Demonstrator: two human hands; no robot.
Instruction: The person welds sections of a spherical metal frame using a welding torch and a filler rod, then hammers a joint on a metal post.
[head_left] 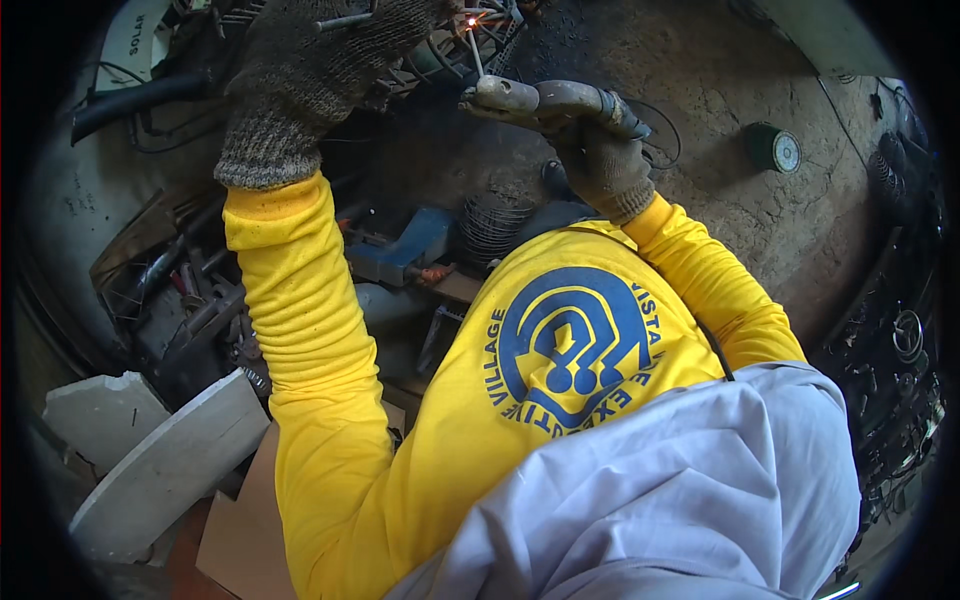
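Observation:
My right hand (603,165), in a knitted work glove, is wrapped around a welding electrode holder (560,100). A thin welding rod (475,50) stands up from the holder's jaw, and its tip glows orange against dark metalwork (430,62) with curved bars. My left hand (310,75), gloved too, is closed by the top edge, right beside that metalwork. A short grey metal rod (344,21) pokes out of its grip. Part of the left fingers lies beyond the picture's edge, so the far end of this grip is hidden.
Below my arms sit a blue metal tool (405,245) and a coil of wire (495,225). Several tools lie at the left, above pale broken boards (170,465). A dark green can (773,148) stands on the rough floor (720,80); metal bits (890,400) crowd the right edge.

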